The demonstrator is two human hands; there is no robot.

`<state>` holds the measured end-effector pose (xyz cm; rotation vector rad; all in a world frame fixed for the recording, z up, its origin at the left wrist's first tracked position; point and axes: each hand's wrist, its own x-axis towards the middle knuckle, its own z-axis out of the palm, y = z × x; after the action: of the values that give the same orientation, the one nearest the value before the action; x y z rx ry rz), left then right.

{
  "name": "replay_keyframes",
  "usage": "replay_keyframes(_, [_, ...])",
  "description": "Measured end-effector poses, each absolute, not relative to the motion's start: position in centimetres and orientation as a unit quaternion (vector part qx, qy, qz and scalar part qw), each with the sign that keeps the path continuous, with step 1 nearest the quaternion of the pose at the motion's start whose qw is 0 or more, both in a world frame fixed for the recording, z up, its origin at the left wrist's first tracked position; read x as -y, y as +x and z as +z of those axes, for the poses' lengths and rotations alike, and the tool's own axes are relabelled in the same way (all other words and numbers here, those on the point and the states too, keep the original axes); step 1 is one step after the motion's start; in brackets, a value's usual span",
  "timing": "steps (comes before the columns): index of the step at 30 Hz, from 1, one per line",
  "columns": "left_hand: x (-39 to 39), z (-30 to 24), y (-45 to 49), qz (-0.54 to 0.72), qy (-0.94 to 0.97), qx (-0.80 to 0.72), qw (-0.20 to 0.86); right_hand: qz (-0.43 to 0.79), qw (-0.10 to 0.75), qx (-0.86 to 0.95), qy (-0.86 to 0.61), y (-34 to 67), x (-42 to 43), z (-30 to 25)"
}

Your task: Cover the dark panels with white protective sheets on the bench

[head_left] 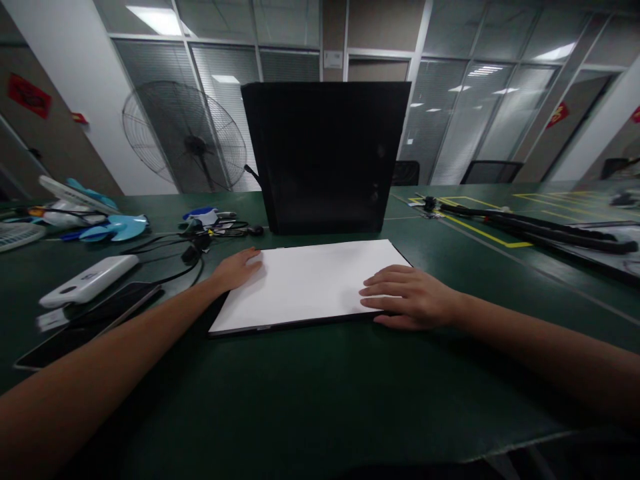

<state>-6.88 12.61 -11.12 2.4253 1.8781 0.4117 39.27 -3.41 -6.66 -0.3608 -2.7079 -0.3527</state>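
Note:
A flat white board (305, 283) with a thin dark edge lies on the green table (320, 400) in front of me. My left hand (239, 267) rests on its far left corner, fingers stretched flat. My right hand (407, 297) lies palm down on the board's right edge, fingers extended and slightly apart. Neither hand grips anything. Behind the board stands a tall black box-like screen (325, 157).
On the left lie a white power bank (89, 280), a dark phone (90, 323), tangled black cables (195, 247) and blue-white items (107, 227). A folded black tripod (540, 230) lies at the right. A floor fan (185, 137) stands behind the table.

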Motion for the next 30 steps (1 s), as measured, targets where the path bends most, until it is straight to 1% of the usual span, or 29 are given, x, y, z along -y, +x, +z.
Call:
replay_keyframes(5, [-12.8, -11.3, -7.1, 0.139, 0.782, -0.606, 0.026, -0.216, 0.198, 0.953, -0.071, 38.7, 4.1, -6.2])
replay_keyframes(8, [-13.2, -11.0, -7.3, 0.137, 0.783, -0.605, 0.047, -0.271, 0.205, 0.94, -0.029, 38.5, 4.3, -5.8])
replay_keyframes(10, [-13.6, -10.7, -7.6, 0.136, 0.794, -0.59, 0.059, -0.301, 0.206, 0.931, -0.016, 38.5, 4.4, -5.6])
replay_keyframes(14, [-14.3, -10.2, -8.2, 0.147, 0.822, -0.548, 0.05, -0.345, 0.21, 0.915, -0.014, 39.0, 4.3, -5.5])
replay_keyframes(18, [-14.4, -9.8, -8.7, 0.198, 0.8, -0.556, 0.109, -0.344, 0.213, 0.913, -0.053, 40.1, 3.8, -5.2])
replay_keyframes(21, [-13.8, -9.3, -8.7, 0.232, 0.756, -0.588, 0.172, -0.342, 0.239, 0.905, -0.084, 41.2, 3.4, -4.4])
replay_keyframes(24, [-13.0, -8.9, -8.5, 0.25, 0.753, -0.57, 0.212, -0.353, 0.259, 0.894, -0.096, 42.3, 3.1, -3.5])
replay_keyframes(28, [-12.2, -8.8, -8.1, 0.239, 0.804, -0.505, 0.203, -0.342, 0.279, 0.889, -0.121, 43.3, 2.7, -2.8])
replay_keyframes(30, [-11.9, -8.8, -8.1, 0.231, 0.806, -0.515, 0.18, -0.334, 0.288, 0.887, -0.139, 43.6, 2.5, -2.8])
